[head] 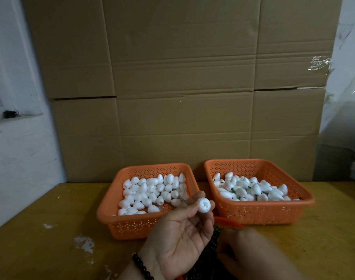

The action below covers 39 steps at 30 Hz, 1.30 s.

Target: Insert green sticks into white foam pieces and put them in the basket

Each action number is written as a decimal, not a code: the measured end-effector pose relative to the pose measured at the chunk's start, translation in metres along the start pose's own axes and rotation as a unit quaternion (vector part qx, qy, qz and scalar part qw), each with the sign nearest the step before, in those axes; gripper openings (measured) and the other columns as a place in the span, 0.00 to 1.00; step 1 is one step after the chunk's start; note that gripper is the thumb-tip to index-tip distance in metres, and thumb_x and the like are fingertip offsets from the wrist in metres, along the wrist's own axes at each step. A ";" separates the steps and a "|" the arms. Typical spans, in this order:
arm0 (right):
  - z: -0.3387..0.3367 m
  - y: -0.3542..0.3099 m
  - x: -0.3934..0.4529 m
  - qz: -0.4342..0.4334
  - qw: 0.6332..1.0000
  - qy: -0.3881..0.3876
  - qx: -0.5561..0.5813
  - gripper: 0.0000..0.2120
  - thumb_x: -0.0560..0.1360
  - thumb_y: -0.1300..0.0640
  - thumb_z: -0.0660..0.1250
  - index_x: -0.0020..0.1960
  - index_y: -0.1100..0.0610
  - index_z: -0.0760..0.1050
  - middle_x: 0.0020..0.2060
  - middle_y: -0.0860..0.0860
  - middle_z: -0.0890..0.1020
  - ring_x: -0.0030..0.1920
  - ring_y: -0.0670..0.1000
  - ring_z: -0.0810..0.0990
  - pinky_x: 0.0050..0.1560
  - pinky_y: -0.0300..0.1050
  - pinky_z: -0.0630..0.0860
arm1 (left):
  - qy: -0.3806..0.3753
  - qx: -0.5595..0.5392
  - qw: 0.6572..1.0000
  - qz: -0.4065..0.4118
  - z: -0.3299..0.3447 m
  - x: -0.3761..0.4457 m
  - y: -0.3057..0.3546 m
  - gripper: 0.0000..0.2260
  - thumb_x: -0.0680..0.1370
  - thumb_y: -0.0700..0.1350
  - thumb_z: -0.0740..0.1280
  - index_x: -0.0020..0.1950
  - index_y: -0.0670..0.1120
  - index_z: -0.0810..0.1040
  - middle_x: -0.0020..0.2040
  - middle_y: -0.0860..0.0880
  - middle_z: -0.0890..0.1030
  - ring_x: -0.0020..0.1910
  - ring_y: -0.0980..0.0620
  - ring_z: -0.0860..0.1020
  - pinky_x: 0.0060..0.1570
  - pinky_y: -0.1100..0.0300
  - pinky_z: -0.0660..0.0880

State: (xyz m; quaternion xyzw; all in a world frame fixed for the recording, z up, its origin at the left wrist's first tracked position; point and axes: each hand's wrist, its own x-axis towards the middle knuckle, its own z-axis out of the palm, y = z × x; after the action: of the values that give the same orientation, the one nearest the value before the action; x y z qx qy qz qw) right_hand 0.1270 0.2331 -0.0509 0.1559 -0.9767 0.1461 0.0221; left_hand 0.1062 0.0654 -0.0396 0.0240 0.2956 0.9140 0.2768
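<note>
My left hand point(178, 237) is raised palm up in front of the baskets and pinches a white foam piece point(203, 205) at its fingertips, the piece's flat end with a hole facing me. My right hand point(253, 253) lies low at the bottom right, back up, with its fingers reaching onto a dark bundle of green sticks point(210, 247). The fingertips are hidden, so I cannot tell if they hold a stick. The left orange basket point(106, 213) holds several plain foam pieces point(152, 193). The right orange basket point(263, 215) holds foam pieces with green sticks point(251, 190).
The sticks lie in a low orange tray point(227, 221), mostly hidden by my hands. Both baskets stand on a yellow wooden table point(51, 229) against a wall of cardboard boxes point(182, 98). White foam crumbs point(83, 241) are scattered at the left. A dark bead bracelet point(141, 266) circles my left wrist.
</note>
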 end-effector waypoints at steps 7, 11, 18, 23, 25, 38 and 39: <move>-0.003 0.006 -0.001 -0.020 0.987 0.106 0.116 0.16 0.73 0.58 0.69 0.44 0.35 0.74 0.39 0.36 0.79 0.44 0.35 0.78 0.45 0.32 0.75 | 0.031 0.017 0.999 0.016 -0.002 0.003 0.001 0.13 0.67 0.34 0.70 0.50 0.35 0.84 0.49 0.38 0.82 0.37 0.48 0.80 0.32 0.60 0.78; -0.003 0.008 0.000 0.004 0.959 0.121 0.255 0.15 0.75 0.63 0.68 0.49 0.42 0.80 0.40 0.41 0.84 0.41 0.40 0.81 0.44 0.36 0.78 | 0.044 0.002 0.999 0.026 -0.003 0.004 0.004 0.12 0.67 0.34 0.69 0.50 0.35 0.83 0.50 0.37 0.82 0.36 0.48 0.79 0.32 0.60 0.78; -0.005 0.005 0.003 0.032 0.820 0.085 0.565 0.13 0.75 0.67 0.66 0.45 0.51 0.84 0.30 0.52 0.80 0.32 0.48 0.77 0.33 0.39 0.75 | 0.057 -0.002 0.998 0.028 -0.004 0.004 0.003 0.16 0.70 0.34 0.68 0.58 0.36 0.79 0.50 0.38 0.82 0.36 0.48 0.80 0.31 0.59 0.78; -0.006 0.005 0.004 0.028 0.761 0.074 0.644 0.10 0.72 0.66 0.66 0.47 0.57 0.85 0.32 0.56 0.79 0.32 0.50 0.76 0.31 0.41 0.73 | 0.050 -0.002 0.998 0.033 -0.001 0.004 0.002 0.14 0.69 0.33 0.68 0.54 0.35 0.79 0.48 0.37 0.82 0.35 0.47 0.81 0.32 0.58 0.79; -0.005 0.005 0.004 0.030 0.773 0.080 0.628 0.12 0.75 0.69 0.64 0.45 0.57 0.85 0.32 0.55 0.80 0.32 0.49 0.77 0.31 0.40 0.74 | 0.044 -0.007 0.998 0.035 0.001 0.003 0.001 0.12 0.69 0.33 0.69 0.51 0.34 0.81 0.47 0.36 0.82 0.35 0.47 0.81 0.33 0.56 0.80; -0.008 0.003 -0.001 -0.009 0.866 0.057 0.496 0.18 0.71 0.70 0.71 0.50 0.48 0.82 0.31 0.52 0.81 0.33 0.50 0.78 0.36 0.42 0.75 | 0.037 0.019 0.998 0.039 0.005 0.000 -0.003 0.14 0.70 0.32 0.67 0.55 0.35 0.77 0.45 0.37 0.81 0.37 0.46 0.82 0.37 0.53 0.81; -0.007 0.003 -0.001 -0.016 0.873 0.060 0.485 0.21 0.71 0.70 0.71 0.50 0.45 0.82 0.31 0.52 0.80 0.33 0.49 0.79 0.37 0.41 0.75 | 0.037 0.019 0.998 0.039 0.005 0.000 -0.002 0.14 0.70 0.32 0.67 0.55 0.36 0.77 0.45 0.37 0.81 0.37 0.46 0.82 0.37 0.53 0.82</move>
State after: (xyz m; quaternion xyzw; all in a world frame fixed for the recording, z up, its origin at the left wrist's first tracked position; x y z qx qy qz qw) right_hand 0.1266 0.2377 -0.0452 0.1537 -0.7775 0.6098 0.0047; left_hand 0.1081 0.0698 -0.0369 0.0065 0.3220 0.9185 0.2293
